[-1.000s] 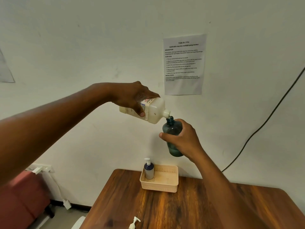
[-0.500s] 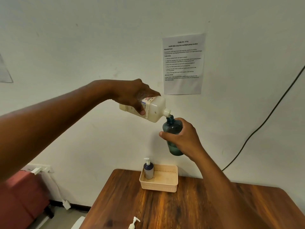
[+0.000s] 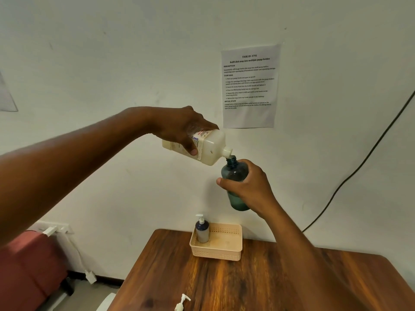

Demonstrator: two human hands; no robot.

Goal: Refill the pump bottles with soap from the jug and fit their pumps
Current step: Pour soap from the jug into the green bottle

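Note:
My left hand (image 3: 184, 129) grips the white soap jug (image 3: 211, 148) tipped on its side, high above the table. Its spout rests at the open neck of a teal pump bottle (image 3: 234, 173), which my right hand (image 3: 249, 187) holds upright around its middle. A little liquid shows in the bottom of the teal bottle. A loose white pump (image 3: 182, 302) lies at the near edge of the wooden table (image 3: 202, 283). A dark blue bottle with its pump fitted (image 3: 202, 230) stands in the left end of a beige basket (image 3: 226, 252).
The basket sits at the table's far edge against the white wall. A printed task sheet (image 3: 250, 86) hangs on the wall, and a black cable (image 3: 359, 164) runs down at the right. A red seat (image 3: 29, 270) and a white plug (image 3: 91, 277) are at lower left.
Both hands hold much the same pose. The jug and its spout stay at the teal bottle's neck, with the jug tipped slightly more.

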